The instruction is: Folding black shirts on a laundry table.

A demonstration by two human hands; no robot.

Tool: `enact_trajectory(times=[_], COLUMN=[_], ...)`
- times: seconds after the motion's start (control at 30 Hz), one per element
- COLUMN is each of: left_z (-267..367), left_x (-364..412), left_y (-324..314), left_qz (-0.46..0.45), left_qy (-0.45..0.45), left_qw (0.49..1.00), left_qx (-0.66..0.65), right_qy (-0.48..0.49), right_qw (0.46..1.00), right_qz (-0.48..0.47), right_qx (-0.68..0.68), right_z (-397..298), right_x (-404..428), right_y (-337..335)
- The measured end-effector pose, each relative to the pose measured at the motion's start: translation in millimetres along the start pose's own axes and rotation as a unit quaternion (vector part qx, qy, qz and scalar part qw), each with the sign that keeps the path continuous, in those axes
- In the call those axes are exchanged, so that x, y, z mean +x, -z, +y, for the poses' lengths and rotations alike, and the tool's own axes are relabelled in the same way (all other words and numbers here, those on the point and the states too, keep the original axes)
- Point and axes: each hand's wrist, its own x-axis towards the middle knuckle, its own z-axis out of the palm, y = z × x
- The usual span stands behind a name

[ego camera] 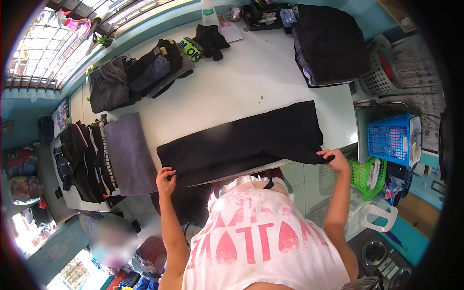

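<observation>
A long black garment [239,141], perhaps folded trousers, lies lengthwise across the white table [232,87] in front of me. My left hand [166,181] pinches its near left corner at the table's front edge. Its near right corner is gripped by my right hand [338,160], which pulls a bit of cloth out past the table edge. Creases run through the cloth near that right end. Just left of the garment lies a folded grey-purple cloth [128,154].
Folded dark clothes [83,159] stand in a row at the left, with dark piles [108,83] along the window side. A tall black stack [330,45] sits far right. A blue basket [388,139] and green basket [368,177] stand right of the table.
</observation>
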Motion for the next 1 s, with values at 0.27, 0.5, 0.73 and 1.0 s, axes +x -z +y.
enact_trajectory(times=[0.27,0.5,0.73,1.0], left_z=[98,234,247,221], left_x=[14,38,24,26], left_y=[-22,-199,-276,-271], left_qz=[-0.154,-0.437,-0.607,-0.296], left_qy=[0.039,-0.319,-0.163,0.061], left_qw=[0.825,0.840,0.778,0.906], left_qx=[0.542,-0.035,0.008,-0.295], right_qy=[0.015,0.049,0.040,0.003], right_qw=[0.990,0.968,0.960,0.989], right_qz=[-0.095,-0.174,-0.226,0.133], right_qx=[-0.102,-0.177,-0.159,0.071], right_z=[-31,-48,-45,-25], right_x=[18,28,30,94], right_y=[1,4,23,11])
